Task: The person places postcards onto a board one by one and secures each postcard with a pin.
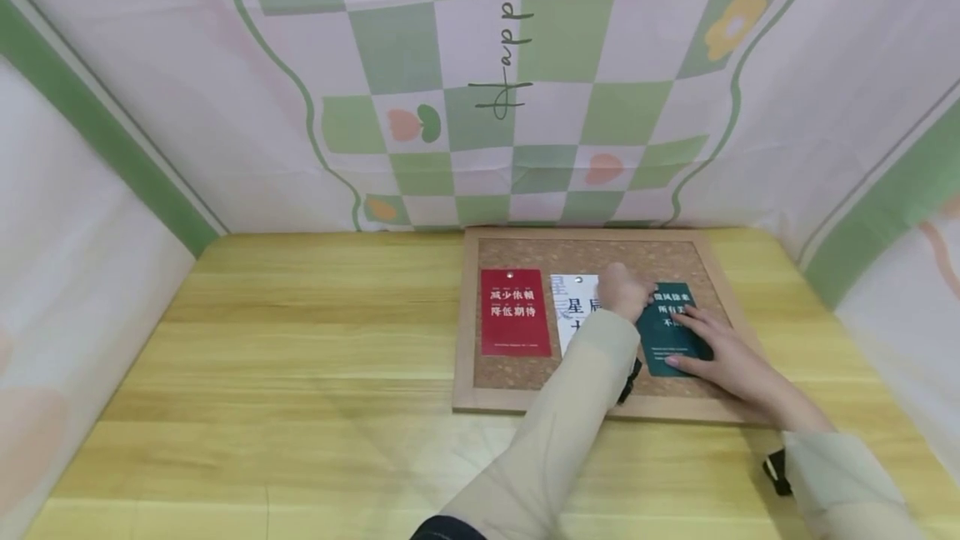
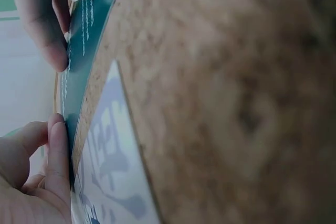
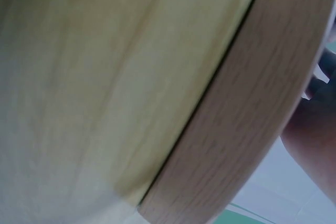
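A dark teal card (image 1: 666, 348) with white print lies on the right part of a wood-framed cork board (image 1: 600, 252). My left hand (image 1: 624, 290), fingers bent, has its fingertips at the top edge of that card. In the left wrist view the thumb and a finger of the left hand (image 2: 44, 169) come together there; whether they hold something small I cannot tell. Fingers spread, my right hand (image 1: 731, 357) rests on the card's right side. A white card (image 1: 573, 298) with dark characters is partly hidden behind the left arm. Left of it lies a red card (image 1: 515, 315).
The board sits on a light wooden table (image 1: 300, 340), its back edge close to a hanging green-and-white checked cloth (image 1: 480, 107). In the right wrist view the board's frame edge (image 3: 226, 114) shows beside the table's wood. White cloth also hangs at both sides.
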Demonstrator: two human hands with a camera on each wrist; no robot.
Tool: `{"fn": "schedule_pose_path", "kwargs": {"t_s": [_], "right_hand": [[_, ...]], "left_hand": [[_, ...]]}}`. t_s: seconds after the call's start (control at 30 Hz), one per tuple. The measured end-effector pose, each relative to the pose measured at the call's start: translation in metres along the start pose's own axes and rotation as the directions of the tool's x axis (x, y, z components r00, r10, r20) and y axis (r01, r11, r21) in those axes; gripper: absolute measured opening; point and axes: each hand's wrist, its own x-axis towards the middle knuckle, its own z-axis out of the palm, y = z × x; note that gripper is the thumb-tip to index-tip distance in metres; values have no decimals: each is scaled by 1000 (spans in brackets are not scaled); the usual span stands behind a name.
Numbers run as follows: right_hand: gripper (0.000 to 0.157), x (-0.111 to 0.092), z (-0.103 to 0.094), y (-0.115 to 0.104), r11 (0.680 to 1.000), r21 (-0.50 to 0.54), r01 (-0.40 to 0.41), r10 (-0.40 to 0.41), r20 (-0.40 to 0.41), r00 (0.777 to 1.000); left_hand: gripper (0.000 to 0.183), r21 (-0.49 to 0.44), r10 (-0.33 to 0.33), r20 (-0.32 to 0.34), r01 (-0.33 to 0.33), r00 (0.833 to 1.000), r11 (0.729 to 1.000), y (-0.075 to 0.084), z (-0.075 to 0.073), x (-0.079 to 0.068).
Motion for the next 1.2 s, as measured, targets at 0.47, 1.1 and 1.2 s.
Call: {"fn": "schedule_pose_path", "kwargs": {"t_s": [0.47,1.1,1.2], "right_hand": [[80,-2,2,-1,1000,20,-18,18,10,1000],[78,0,2,0,1000,24,-18,18,4,1000],[78,1,1,-1,1000,15,-16,16,1,1000]], "left_hand": [[12,-124,13,21,-10,1000,992,-9,4,11],[14,-128,26,49,-19,998,992,-9,0,13],[13,-127,26,47,-20,999,992,-7,0,13]]}}
